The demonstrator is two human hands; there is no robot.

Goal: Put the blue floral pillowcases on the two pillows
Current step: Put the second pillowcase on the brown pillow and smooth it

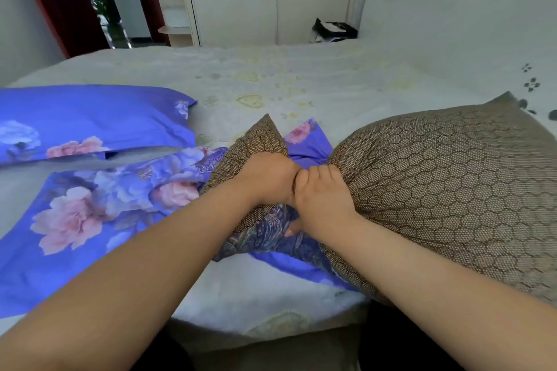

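Left hand [265, 181]: fingers curled tight, squeezing the brown pillow [437, 190] at a pinched-in waist near its left end; knuckles touch the right hand.
Right hand [324, 202]: fingers curled over the same pinched part of the pillow, thumb tucked below against the dark blue patterned edge of the pillowcase.
Brown pillow: bare, with a honeycomb pattern; its bulk lies to the right on the bed, and one pointed corner sticks up just behind the left hand.
Loose pillowcase [99, 211]: blue with pink flowers, spread flat on the near left of the bed; part of it is bunched under the hands and runs beneath the brown pillow, with a corner showing behind the hands.
Covered pillow [90, 120]: farther left, already inside a matching blue floral case, lying flat with its open flap toward the loose pillowcase.
Bed [271, 81]: white sheet with pale yellow heart shapes, carrying everything above.
Headboard [452, 9]: white with dark flower marks, at the far right.
Black bag [333, 28]: at the far edge of the bed, beside the headboard.
Wardrobe [271, 0]: white sliding doors behind the bed.
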